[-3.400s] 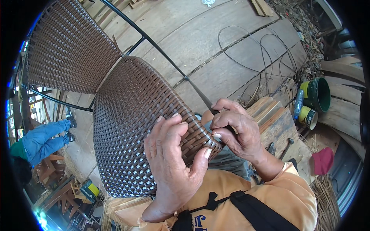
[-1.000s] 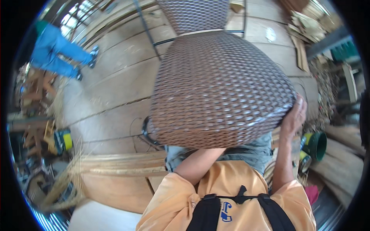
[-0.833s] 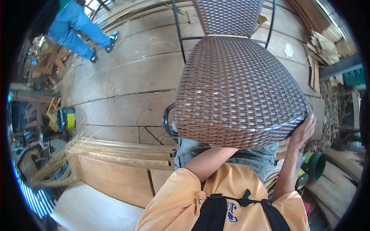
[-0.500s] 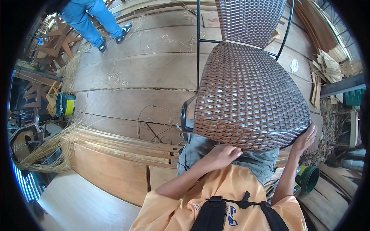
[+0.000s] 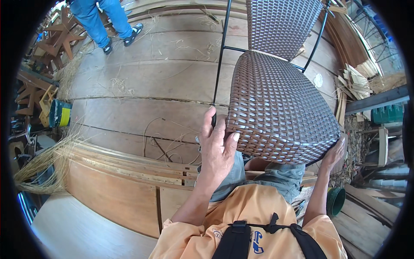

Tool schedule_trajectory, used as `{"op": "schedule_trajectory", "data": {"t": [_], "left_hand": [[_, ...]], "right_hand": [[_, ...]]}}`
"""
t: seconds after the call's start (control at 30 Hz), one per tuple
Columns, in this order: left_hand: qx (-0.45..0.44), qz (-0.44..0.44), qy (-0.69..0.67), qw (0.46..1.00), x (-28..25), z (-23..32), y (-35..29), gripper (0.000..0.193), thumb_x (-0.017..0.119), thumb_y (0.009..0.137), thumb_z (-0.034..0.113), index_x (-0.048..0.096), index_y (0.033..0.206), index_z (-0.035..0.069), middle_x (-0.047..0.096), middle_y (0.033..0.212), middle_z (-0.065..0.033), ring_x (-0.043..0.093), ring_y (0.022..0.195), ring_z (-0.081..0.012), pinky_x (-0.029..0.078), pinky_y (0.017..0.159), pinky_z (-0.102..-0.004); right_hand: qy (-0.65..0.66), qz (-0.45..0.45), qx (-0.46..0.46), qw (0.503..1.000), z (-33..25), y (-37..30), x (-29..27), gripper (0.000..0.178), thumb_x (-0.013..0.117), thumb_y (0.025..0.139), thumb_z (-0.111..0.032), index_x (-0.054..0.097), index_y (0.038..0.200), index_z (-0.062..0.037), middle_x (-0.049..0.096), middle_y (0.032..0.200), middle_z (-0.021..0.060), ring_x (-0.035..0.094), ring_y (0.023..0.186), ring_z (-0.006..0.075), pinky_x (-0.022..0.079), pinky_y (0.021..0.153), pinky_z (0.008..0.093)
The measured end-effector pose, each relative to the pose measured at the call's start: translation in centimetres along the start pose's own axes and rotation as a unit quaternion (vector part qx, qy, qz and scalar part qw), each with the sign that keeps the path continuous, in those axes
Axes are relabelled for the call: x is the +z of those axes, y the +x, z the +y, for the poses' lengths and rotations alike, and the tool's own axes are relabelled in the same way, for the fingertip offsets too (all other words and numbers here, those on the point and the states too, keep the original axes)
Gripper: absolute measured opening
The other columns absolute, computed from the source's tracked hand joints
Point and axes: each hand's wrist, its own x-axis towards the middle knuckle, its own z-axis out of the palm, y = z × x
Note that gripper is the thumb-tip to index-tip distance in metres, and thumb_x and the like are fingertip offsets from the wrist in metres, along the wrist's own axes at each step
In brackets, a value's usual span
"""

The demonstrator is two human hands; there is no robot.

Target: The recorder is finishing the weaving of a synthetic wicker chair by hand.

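Observation:
A brown woven chair (image 5: 280,110) on a black metal frame stands in front of me, its seat toward me and its backrest (image 5: 282,26) at the far side. My left hand (image 5: 217,146) is raised at the seat's near left corner, with fingers and thumb spread apart. Its fingertips are beside a black frame tube (image 5: 218,77); whether they touch it I cannot tell. At the near right corner my right hand (image 5: 334,154) curls round the seat's edge, its fingertips partly hidden below. The seat's underside is out of sight.
A person in blue trousers (image 5: 114,19) stands at the far left. Loose fibre strands (image 5: 47,166) hang at the left beside a green bucket (image 5: 59,113). Wooden planks (image 5: 129,162) run along my left side. Wood scraps (image 5: 355,82) and a green bucket (image 5: 335,202) lie to the right.
My left hand has moved from the seat's near lower edge up and left to its left corner, and its fingers have spread. The right hand stays at the right corner.

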Motion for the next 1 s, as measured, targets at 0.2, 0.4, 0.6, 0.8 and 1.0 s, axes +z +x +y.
{"op": "schedule_trajectory", "data": {"t": [0.2,0.4,0.6,0.8,1.0], "left_hand": [[-0.020,-0.002,-0.005,1.000,-0.2,1.6,3.4,0.044,0.041,0.097,0.036,0.058,0.102,-0.004,0.054,0.112,-0.0256,0.045,0.117,-0.0393,0.036,0.096,-0.0465],[-0.230,-0.121,-0.140,0.955,-1.6,0.8,7.8,0.064,0.038,0.095,0.051,0.064,0.095,-0.008,0.067,0.092,-0.0167,0.059,0.092,-0.0249,0.040,0.089,-0.0331],[-0.267,-0.213,-0.246,0.907,-2.1,1.5,8.5,0.057,0.044,0.095,0.047,0.064,0.101,-0.006,0.067,0.090,-0.0075,0.058,0.075,-0.0140,0.046,0.073,-0.0275],[-0.282,-0.261,-0.253,0.888,-2.4,1.1,8.7,0.053,0.054,0.091,0.043,0.063,0.106,-0.007,0.065,0.105,-0.0128,0.055,0.100,-0.0187,0.036,0.096,-0.0316],[-0.165,-0.104,-0.091,0.976,-1.2,2.0,6.6,0.043,0.044,0.096,0.035,0.059,0.103,-0.005,0.062,0.099,-0.0183,0.058,0.093,-0.0283,0.044,0.085,-0.0351]], "right_hand": [[0.005,-0.017,0.021,1.000,0.4,0.2,0.0,0.034,0.041,0.091,-0.002,0.043,0.124,0.0080,0.055,0.115,0.0278,0.055,0.105,0.0399,0.045,0.088,0.0423],[-0.052,0.005,-0.033,0.998,-0.8,0.4,-0.1,0.032,0.044,0.087,0.000,0.046,0.118,0.0061,0.056,0.111,0.0249,0.056,0.103,0.0375,0.047,0.086,0.0416],[-0.023,0.021,-0.023,0.999,-1.1,0.1,-0.2,0.032,0.045,0.086,0.002,0.046,0.119,0.0051,0.054,0.115,0.0239,0.054,0.107,0.0379,0.046,0.089,0.0418],[-0.022,0.037,-0.046,0.998,-1.5,0.3,-0.5,0.034,0.046,0.085,0.004,0.045,0.120,0.0038,0.055,0.114,0.0226,0.055,0.106,0.0376,0.047,0.088,0.0412],[0.094,-0.010,0.105,0.990,-1.9,0.3,-0.9,0.030,0.038,0.093,-0.004,0.046,0.121,0.0037,0.056,0.113,0.0232,0.055,0.103,0.0378,0.045,0.087,0.0416]]}}
